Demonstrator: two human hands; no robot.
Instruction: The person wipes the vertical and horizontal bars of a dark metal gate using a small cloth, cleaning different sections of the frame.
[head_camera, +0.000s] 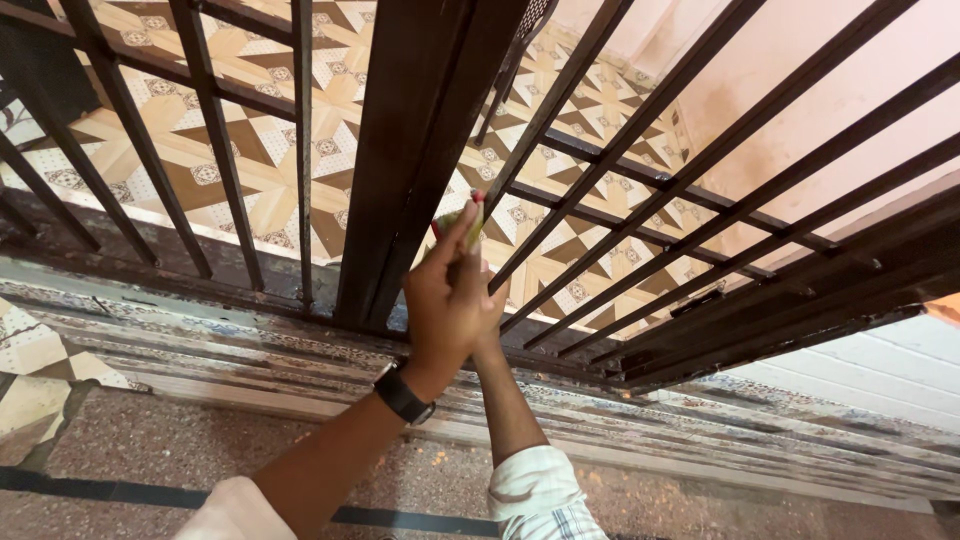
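both hands are up at the gate, right against the thick dark brown post where the two barred leaves meet. the left hand, black wristwatch on its wrist, is closed around a small yellow-green thing with red at its top end, thumb stretched up along it. what that thing is i cannot tell; it is narrow, mostly hidden by the fingers, and its tip sits just beside the post's edge. the right hand is tucked behind the left, almost wholly covered, so whether it is gripping or loose i cannot tell; only its forearm and a rolled pale checked cuff show. the gate bars are dark metal, slanting away to the right. beyond them lies a patterned tile floor in tan and white stars. below the hands runs a worn, paint-streaked stone threshold.
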